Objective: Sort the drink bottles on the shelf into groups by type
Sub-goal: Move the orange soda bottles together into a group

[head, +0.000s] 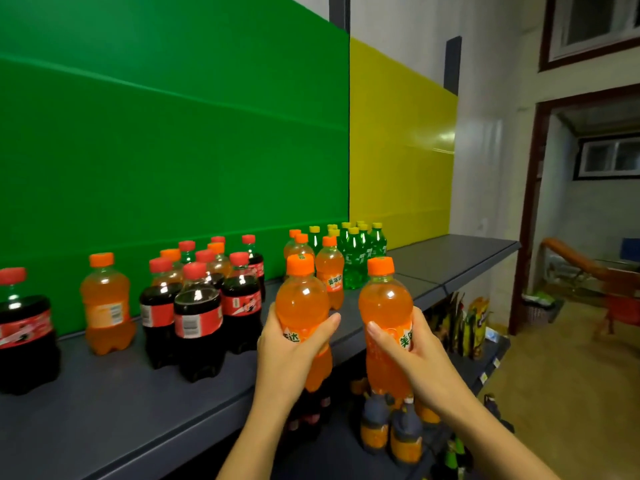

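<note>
While cola and green plastic bottles stand on the grey shelf [104,403], the left hand [287,351] grips one orange-capped orange soda bottle [302,299], the right hand [412,351] another orange soda bottle [384,306], both upright just off its front edge.

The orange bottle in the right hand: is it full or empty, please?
Full: orange liquid fills the orange bottle nearly to its neck.

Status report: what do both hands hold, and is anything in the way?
Left hand grips orange soda bottle; right hand grips second orange soda bottle. Both off the shelf, at its front. Orange group ahead, nothing between; cola cluster mixed with orange.
</note>
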Action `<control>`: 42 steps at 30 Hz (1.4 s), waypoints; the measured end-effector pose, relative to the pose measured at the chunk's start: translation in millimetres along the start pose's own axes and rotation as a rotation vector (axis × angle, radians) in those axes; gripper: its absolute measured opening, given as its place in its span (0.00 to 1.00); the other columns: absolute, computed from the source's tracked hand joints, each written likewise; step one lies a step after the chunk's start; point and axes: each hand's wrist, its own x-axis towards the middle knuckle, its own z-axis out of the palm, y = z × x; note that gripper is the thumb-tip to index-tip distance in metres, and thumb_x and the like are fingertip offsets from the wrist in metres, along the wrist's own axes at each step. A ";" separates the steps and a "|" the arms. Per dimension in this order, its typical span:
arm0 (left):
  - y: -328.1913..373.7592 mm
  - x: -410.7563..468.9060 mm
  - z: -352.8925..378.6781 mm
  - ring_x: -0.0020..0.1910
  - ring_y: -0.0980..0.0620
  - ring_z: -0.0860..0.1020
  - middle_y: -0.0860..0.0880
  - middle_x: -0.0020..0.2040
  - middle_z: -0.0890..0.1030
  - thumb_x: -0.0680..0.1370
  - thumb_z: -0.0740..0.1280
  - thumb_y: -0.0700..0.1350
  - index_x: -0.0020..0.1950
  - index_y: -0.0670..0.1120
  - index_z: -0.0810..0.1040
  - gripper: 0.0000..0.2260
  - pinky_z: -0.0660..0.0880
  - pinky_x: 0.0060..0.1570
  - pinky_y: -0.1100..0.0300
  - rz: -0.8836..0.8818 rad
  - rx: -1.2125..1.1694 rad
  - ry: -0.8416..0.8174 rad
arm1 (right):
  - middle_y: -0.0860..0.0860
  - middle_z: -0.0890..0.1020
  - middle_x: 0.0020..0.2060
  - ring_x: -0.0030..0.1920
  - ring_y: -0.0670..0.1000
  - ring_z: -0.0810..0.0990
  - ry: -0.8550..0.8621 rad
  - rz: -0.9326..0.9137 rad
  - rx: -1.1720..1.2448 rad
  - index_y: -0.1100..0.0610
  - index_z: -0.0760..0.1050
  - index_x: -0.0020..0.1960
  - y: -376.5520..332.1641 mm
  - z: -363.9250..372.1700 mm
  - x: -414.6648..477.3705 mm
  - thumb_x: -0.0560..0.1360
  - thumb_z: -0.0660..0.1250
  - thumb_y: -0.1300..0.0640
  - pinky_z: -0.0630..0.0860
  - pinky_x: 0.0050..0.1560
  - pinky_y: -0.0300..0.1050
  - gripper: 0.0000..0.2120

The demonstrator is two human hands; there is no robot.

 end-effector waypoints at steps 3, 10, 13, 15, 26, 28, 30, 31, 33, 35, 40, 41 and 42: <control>-16.5 31.1 21.3 0.51 0.55 0.79 0.56 0.52 0.81 0.61 0.77 0.55 0.57 0.58 0.73 0.27 0.76 0.53 0.55 0.025 0.013 0.052 | 0.46 0.79 0.48 0.48 0.41 0.79 -0.038 -0.023 0.022 0.46 0.68 0.56 16.3 -10.5 35.9 0.65 0.65 0.39 0.77 0.52 0.44 0.23; -46.9 79.1 47.4 0.50 0.59 0.77 0.59 0.48 0.78 0.65 0.77 0.47 0.48 0.60 0.71 0.20 0.73 0.50 0.59 0.032 0.124 0.181 | 0.39 0.77 0.47 0.44 0.29 0.76 -0.102 -0.064 0.159 0.42 0.66 0.54 60.4 -8.6 111.8 0.72 0.66 0.48 0.73 0.44 0.28 0.13; -56.5 94.0 54.5 0.48 0.61 0.76 0.60 0.47 0.77 0.65 0.77 0.48 0.49 0.59 0.69 0.20 0.72 0.46 0.63 0.013 0.182 0.247 | 0.40 0.76 0.52 0.52 0.34 0.76 -0.145 -0.068 0.157 0.39 0.66 0.55 79.7 0.2 141.3 0.68 0.66 0.37 0.74 0.53 0.34 0.19; -64.2 102.3 60.6 0.47 0.61 0.76 0.59 0.47 0.77 0.65 0.76 0.49 0.52 0.55 0.70 0.21 0.72 0.45 0.63 -0.015 0.237 0.297 | 0.42 0.76 0.56 0.60 0.46 0.74 -0.165 -0.062 0.106 0.37 0.65 0.58 95.8 7.1 158.8 0.61 0.63 0.25 0.72 0.62 0.51 0.29; -97.8 129.3 70.9 0.50 0.56 0.77 0.52 0.51 0.78 0.69 0.74 0.48 0.57 0.48 0.65 0.22 0.72 0.43 0.71 -0.018 0.446 0.434 | 0.51 0.71 0.64 0.66 0.54 0.68 -0.207 -0.134 0.072 0.54 0.57 0.70 122.5 27.4 193.2 0.62 0.57 0.31 0.60 0.69 0.54 0.44; -98.9 133.0 68.4 0.51 0.54 0.77 0.50 0.52 0.77 0.70 0.73 0.47 0.57 0.48 0.63 0.23 0.71 0.44 0.69 -0.026 0.473 0.435 | 0.51 0.68 0.67 0.68 0.54 0.65 -0.219 -0.159 0.077 0.55 0.54 0.72 126.0 30.3 193.2 0.62 0.54 0.30 0.56 0.68 0.50 0.46; -98.2 135.8 66.2 0.50 0.53 0.76 0.51 0.51 0.75 0.70 0.73 0.47 0.57 0.48 0.62 0.23 0.71 0.43 0.69 -0.034 0.505 0.430 | 0.51 0.67 0.68 0.69 0.53 0.64 -0.235 -0.173 0.072 0.55 0.52 0.73 129.4 32.8 194.4 0.60 0.50 0.28 0.57 0.67 0.50 0.48; -98.5 136.9 64.8 0.51 0.53 0.76 0.51 0.51 0.75 0.70 0.73 0.47 0.57 0.48 0.62 0.23 0.71 0.44 0.69 -0.037 0.527 0.424 | 0.51 0.67 0.68 0.69 0.53 0.64 -0.238 -0.177 0.070 0.55 0.52 0.73 130.7 34.1 195.5 0.59 0.49 0.28 0.57 0.68 0.51 0.49; -100.9 138.1 62.6 0.52 0.52 0.75 0.49 0.53 0.74 0.70 0.73 0.48 0.57 0.50 0.62 0.23 0.72 0.48 0.65 -0.043 0.570 0.418 | 0.53 0.67 0.68 0.69 0.54 0.64 -0.241 -0.178 0.066 0.55 0.53 0.73 131.2 35.6 197.4 0.59 0.49 0.28 0.59 0.68 0.52 0.49; -102.1 138.5 60.5 0.54 0.50 0.76 0.47 0.55 0.75 0.70 0.73 0.49 0.57 0.51 0.64 0.23 0.73 0.52 0.58 -0.052 0.603 0.434 | 0.53 0.67 0.68 0.69 0.54 0.64 -0.250 -0.178 0.064 0.56 0.53 0.73 131.2 36.3 198.5 0.59 0.49 0.28 0.59 0.67 0.52 0.49; -88.4 123.2 57.4 0.61 0.51 0.73 0.49 0.62 0.73 0.66 0.71 0.56 0.66 0.49 0.64 0.32 0.71 0.62 0.52 -0.092 0.671 0.401 | 0.54 0.61 0.71 0.72 0.53 0.57 -0.203 -0.196 0.033 0.55 0.51 0.74 130.4 33.0 195.2 0.58 0.52 0.26 0.55 0.70 0.52 0.52; -83.3 117.2 56.3 0.62 0.53 0.72 0.50 0.63 0.72 0.67 0.71 0.56 0.67 0.50 0.64 0.32 0.71 0.62 0.54 -0.082 0.681 0.387 | 0.53 0.59 0.72 0.72 0.51 0.56 -0.161 -0.219 0.042 0.54 0.51 0.74 130.1 31.1 193.6 0.58 0.53 0.24 0.54 0.70 0.52 0.53; -77.5 110.4 55.2 0.61 0.55 0.72 0.52 0.62 0.72 0.69 0.72 0.54 0.66 0.50 0.65 0.29 0.70 0.62 0.58 -0.062 0.699 0.375 | 0.51 0.59 0.71 0.71 0.49 0.56 -0.115 -0.254 0.059 0.53 0.51 0.74 128.6 28.8 191.7 0.59 0.53 0.23 0.55 0.70 0.52 0.53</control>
